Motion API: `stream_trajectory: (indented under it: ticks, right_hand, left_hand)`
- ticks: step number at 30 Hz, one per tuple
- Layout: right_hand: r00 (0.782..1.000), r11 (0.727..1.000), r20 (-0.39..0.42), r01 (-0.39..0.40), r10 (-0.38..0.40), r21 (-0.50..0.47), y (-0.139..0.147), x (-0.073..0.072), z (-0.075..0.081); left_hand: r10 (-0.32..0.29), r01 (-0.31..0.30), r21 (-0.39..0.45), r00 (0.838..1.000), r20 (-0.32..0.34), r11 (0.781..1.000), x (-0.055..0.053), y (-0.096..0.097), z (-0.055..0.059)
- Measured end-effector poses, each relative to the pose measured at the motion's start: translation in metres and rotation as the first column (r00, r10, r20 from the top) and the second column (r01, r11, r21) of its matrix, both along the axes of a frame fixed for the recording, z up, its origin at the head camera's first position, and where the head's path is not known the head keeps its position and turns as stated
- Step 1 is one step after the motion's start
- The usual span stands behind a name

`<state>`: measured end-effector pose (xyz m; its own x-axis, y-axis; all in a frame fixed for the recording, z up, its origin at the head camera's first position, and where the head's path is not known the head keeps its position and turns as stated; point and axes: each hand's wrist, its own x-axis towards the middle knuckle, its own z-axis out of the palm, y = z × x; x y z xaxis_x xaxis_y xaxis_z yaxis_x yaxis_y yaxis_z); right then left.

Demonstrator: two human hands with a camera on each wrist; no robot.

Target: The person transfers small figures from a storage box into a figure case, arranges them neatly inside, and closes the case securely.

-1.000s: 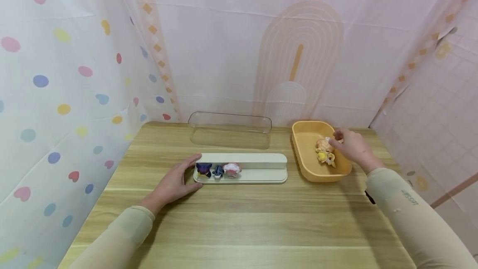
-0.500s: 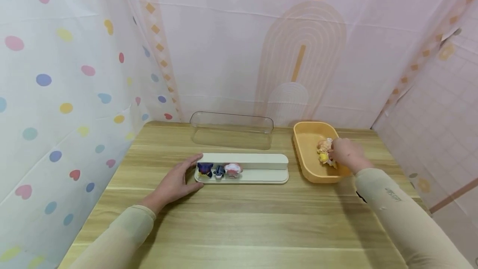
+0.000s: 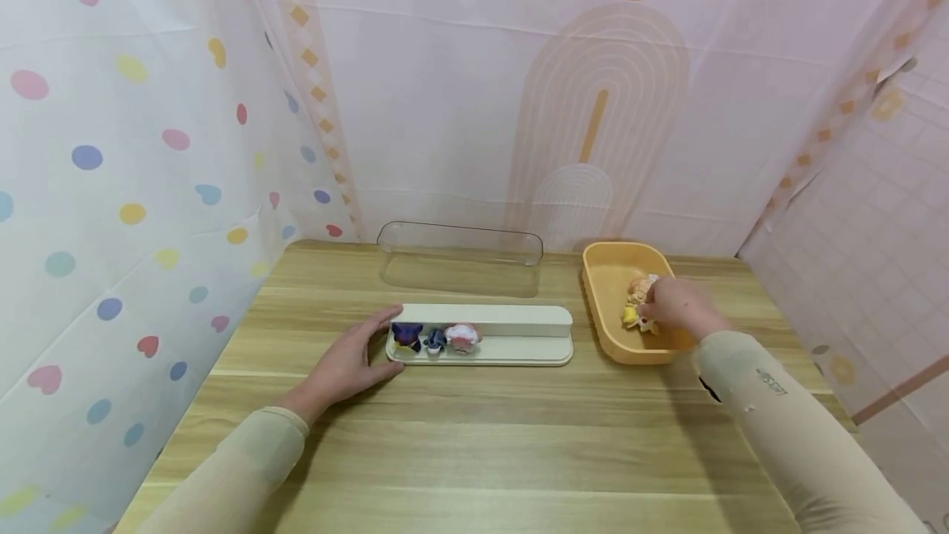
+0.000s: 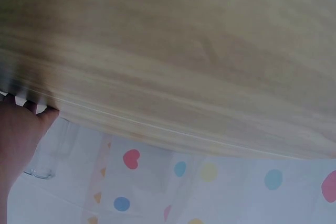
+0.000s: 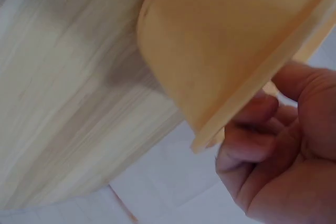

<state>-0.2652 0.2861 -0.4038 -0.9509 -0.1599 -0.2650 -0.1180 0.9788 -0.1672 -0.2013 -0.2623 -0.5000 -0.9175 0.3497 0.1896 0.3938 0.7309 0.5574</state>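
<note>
My left hand (image 3: pixel 348 363) holds the left end of a cream stepped display base (image 3: pixel 526 346), thumb at the front and fingers at the back. On the base's lower step, side by side, stand a dark purple figurine (image 3: pixel 406 337), a small blue-grey figurine (image 3: pixel 434 341) and a pink-and-white figurine (image 3: pixel 463 339). Over at the right, my right hand (image 3: pixel 684 305) reaches into an orange basket (image 3: pixel 610 274) and pinches a yellow-and-white figurine (image 3: pixel 630 317), partly hidden by the fingers. A peach-coloured figurine (image 3: pixel 638 290) lies just behind it. The basket wall hides the fingertips in the right wrist view.
A clear cover (image 3: pixel 460 228) sits behind the base, near the back edge of the wooden table (image 3: pixel 474 443). Patterned curtains (image 3: pixel 445 105) hang close behind the table and along both sides.
My right hand has come down into the basket and moved slightly left, and the yellow-and-white figurine has shifted left with it. The left hand stays at the base's end.
</note>
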Motion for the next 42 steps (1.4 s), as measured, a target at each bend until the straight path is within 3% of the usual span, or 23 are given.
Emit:
stream_trajectory:
  ticks: [4,12,16,21,29,34,38,42]
  right_hand:
    - [0.999,0.998,0.01,-0.033,0.033,-0.048,-0.006,0.001,-0.004]
    - [0.995,0.996,-0.098,0.014,-0.023,-0.092,-0.021,0.005,-0.01]
    - [0.994,0.995,-0.112,-0.006,-0.005,-0.101,-0.027,0.003,-0.008]
    - [0.994,0.985,-0.11,-0.034,0.015,-0.169,-0.028,0.002,-0.01]
    - [0.998,0.968,-0.06,0.002,-0.018,-0.251,-0.023,0.0,-0.02]
    - [0.995,0.954,-0.082,0.036,-0.063,-0.298,-0.026,0.001,-0.023]
    - [0.978,0.977,-0.192,0.037,-0.078,-0.211,-0.03,0.003,-0.024]
    - [0.936,1.0,-0.35,-0.02,0.021,0.007,-0.034,0.004,-0.024]
  left_hand:
    - [0.006,-0.006,-0.001,1.0,0.005,1.0,0.0,0.0,0.0]
    - [0.008,-0.008,-0.012,1.0,0.024,1.0,-0.001,-0.001,0.001]
    - [0.01,-0.01,-0.007,1.0,0.029,1.0,-0.001,0.0,0.001]
    - [0.005,-0.005,-0.01,1.0,0.029,1.0,-0.001,0.0,0.002]
    - [0.006,-0.006,-0.013,1.0,0.031,1.0,0.0,0.0,0.002]
    - [0.006,-0.006,-0.011,1.0,0.026,1.0,0.001,0.0,0.002]
    - [0.002,-0.002,-0.011,1.0,0.018,1.0,0.002,0.001,0.001]
    - [0.002,-0.001,-0.01,1.0,0.02,1.0,0.0,0.0,0.0]
